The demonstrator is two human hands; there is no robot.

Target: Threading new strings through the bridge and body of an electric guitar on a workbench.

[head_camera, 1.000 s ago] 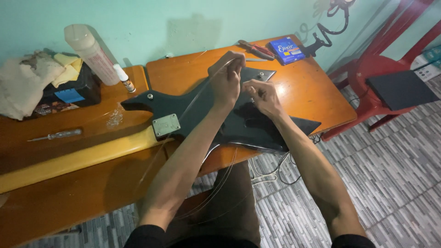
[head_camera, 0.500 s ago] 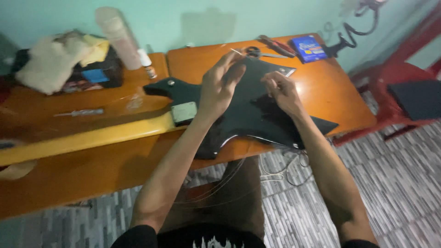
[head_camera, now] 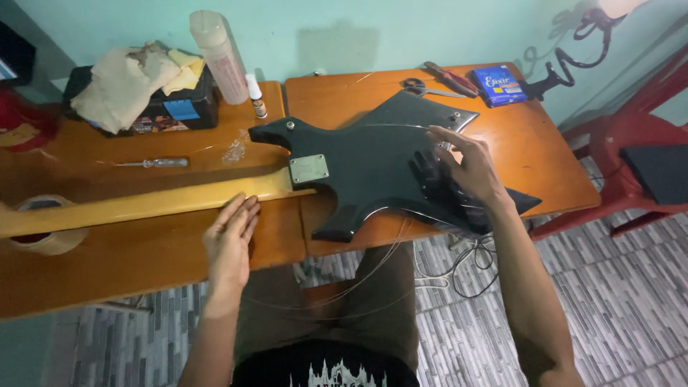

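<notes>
Head view | left hand (head_camera: 229, 240) flat, open, palm beside the neck (head_camera: 143, 204), gripping nothing | right hand (head_camera: 466, 168) spread open on the black body (head_camera: 373, 161) | guitar face-down on counter (head_camera: 143, 251) | judgement: press evenly, keep loose strings (head_camera: 373, 276) clear.

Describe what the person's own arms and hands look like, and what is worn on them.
Both forearms are bare, with no sleeves reaching into view. The left hand and the right hand wear no gloves, and no watch, ring or wristband shows. The fingers are bare and slim. Lower down, a black printed shirt appears.
</notes>
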